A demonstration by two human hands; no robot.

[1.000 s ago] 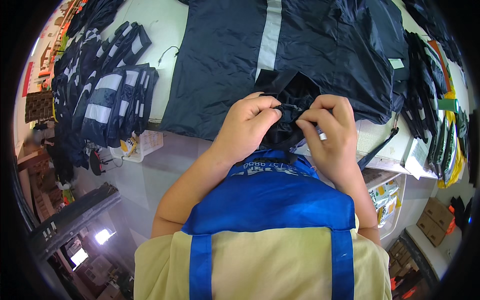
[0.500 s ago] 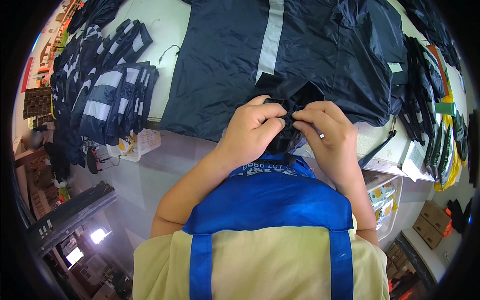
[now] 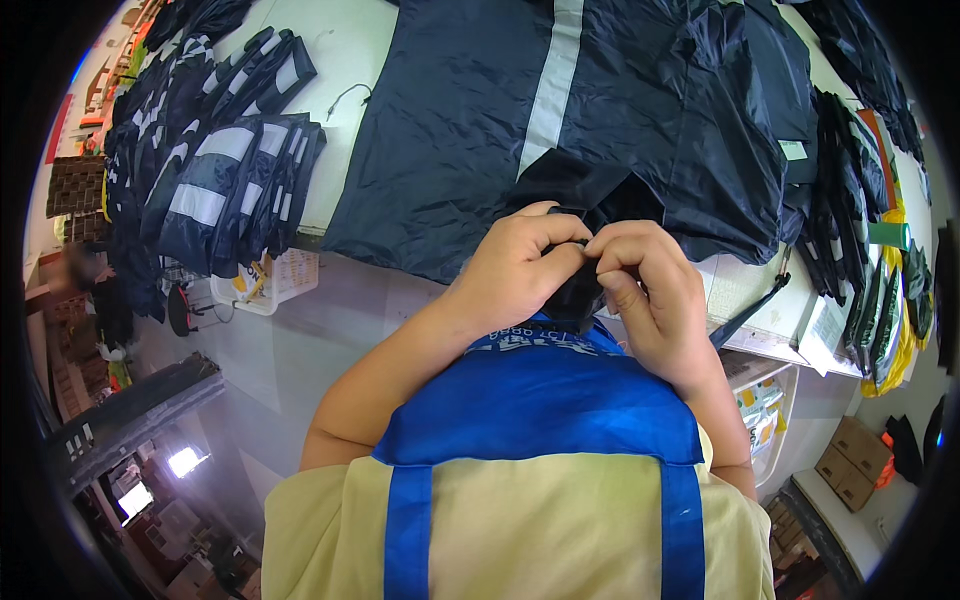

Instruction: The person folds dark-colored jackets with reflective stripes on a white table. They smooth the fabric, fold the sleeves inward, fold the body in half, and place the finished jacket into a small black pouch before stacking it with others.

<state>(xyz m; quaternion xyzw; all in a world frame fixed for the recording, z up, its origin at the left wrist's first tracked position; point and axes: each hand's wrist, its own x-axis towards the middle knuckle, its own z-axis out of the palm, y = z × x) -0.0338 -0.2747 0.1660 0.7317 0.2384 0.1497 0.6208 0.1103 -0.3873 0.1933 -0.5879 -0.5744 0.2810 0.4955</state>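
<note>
A dark navy, shiny garment (image 3: 450,130) with a pale reflective strip (image 3: 552,85) lies spread over the table, its near edge by my body. Close to that edge, my left hand (image 3: 520,262) is closed in a pinch on a bunched black part of the garment (image 3: 590,190). My right hand (image 3: 650,285) meets it fingertip to fingertip, index finger curled against the same cloth and thumb bent just below. Black fabric hangs between the hands down to my blue apron (image 3: 540,400). Any small piece between the fingertips is hidden.
Folded navy garments with reflective bands (image 3: 225,185) are heaped at the table's left. More dark garments (image 3: 835,190) lie at the right, beside a green roll (image 3: 888,235). White baskets (image 3: 285,278) sit below the table's front edge. A dark strap (image 3: 752,310) hangs over the edge.
My right fingers have curled in more, and the thumb has dropped lower, away from the left fingertips. The left hand keeps its pinch. The whole view has shifted slightly.
</note>
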